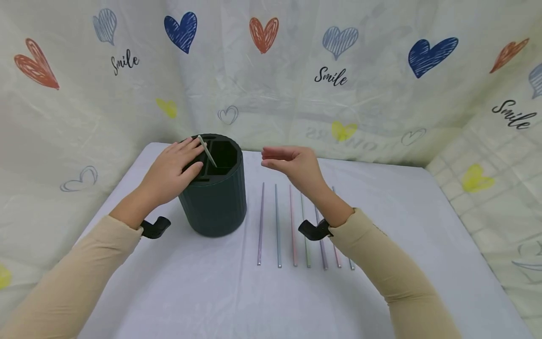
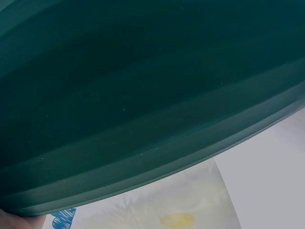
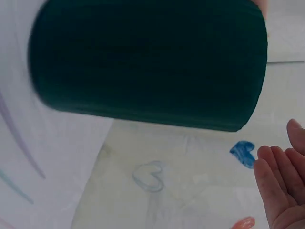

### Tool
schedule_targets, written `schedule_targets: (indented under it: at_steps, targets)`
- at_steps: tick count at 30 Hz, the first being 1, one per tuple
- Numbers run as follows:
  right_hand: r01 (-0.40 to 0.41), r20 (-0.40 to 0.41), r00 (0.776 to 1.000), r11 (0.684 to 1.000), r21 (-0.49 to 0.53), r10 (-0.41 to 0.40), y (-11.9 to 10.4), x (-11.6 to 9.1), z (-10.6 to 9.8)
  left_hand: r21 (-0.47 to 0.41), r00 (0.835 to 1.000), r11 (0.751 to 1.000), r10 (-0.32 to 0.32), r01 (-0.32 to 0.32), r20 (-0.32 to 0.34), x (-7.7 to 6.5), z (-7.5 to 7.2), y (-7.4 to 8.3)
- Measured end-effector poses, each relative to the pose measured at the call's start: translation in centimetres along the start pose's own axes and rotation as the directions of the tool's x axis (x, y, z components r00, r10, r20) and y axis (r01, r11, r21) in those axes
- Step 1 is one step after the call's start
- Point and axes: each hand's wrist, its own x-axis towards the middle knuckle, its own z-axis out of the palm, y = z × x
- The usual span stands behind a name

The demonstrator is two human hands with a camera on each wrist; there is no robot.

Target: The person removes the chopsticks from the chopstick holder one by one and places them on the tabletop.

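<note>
My left hand (image 1: 171,167) rests flat on the top left of a dark green, ribbed, round pen holder (image 1: 213,207), its fingers stretched over the compartments. A thin pale stick (image 1: 207,151) leans inside an open compartment, its upper end beside the fingertips. To the right of the holder, my right hand (image 1: 298,167) is raised over the table with nothing in it, the fingers extended together and the thumb apart. In the right wrist view, that hand (image 3: 283,183) shows at the edge, near the holder (image 3: 147,62). The left wrist view is mostly filled by the holder's side (image 2: 143,105).
Several thin metallic-coloured sticks lie side by side on the white-covered table (image 1: 190,292), including a purple stick (image 1: 260,226), a blue stick (image 1: 277,226) and a pink stick (image 1: 293,226). The right forearm partly covers some. A heart-patterned curtain (image 1: 288,94) hangs behind the table.
</note>
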Motion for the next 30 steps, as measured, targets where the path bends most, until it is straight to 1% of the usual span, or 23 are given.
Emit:
schedule_targets:
  at_steps: [1,5,9,11,14,21,26,30]
  targets:
    - [0.025,0.002,1.0,1.0,0.007,-0.025,-0.4,0.1,0.7,0.002,1.0,1.0,0.0,0.0,-0.002,0.0,0.0,0.0]
    - [0.084,0.027,0.996,0.996,0.034,-0.084,-2.0,0.7,3.0,0.005,1.0,1.0,-0.001,0.001,-0.001,0.0,0.1,-0.1]
    - [0.12,0.061,0.99,0.99,0.071,-0.124,-3.0,1.3,4.8,0.002,1.0,1.0,-0.004,0.004,0.005,0.1,0.1,-0.1]
    - [0.138,0.07,0.987,0.988,0.07,-0.143,-3.3,1.6,5.5,0.002,1.0,1.0,-0.007,0.007,0.006,0.1,0.1,-0.1]
    - [0.153,0.081,0.984,0.986,0.061,-0.157,-3.5,1.9,6.2,0.006,1.0,1.0,-0.007,0.007,0.004,0.2,0.1,-0.1]
    - [0.142,0.136,0.979,0.988,0.059,-0.149,-3.8,2.2,7.8,0.003,1.0,1.0,-0.01,0.01,0.003,0.2,0.1,0.0]
    - [0.168,0.162,0.972,0.986,0.018,-0.169,-4.0,2.5,8.6,-0.002,1.0,1.0,-0.018,0.018,0.002,0.2,0.1,0.0]
    - [0.194,0.159,0.969,0.981,-0.015,-0.19,-3.9,2.8,8.9,0.002,1.0,1.0,-0.016,0.016,-0.001,0.2,0.1,0.0]
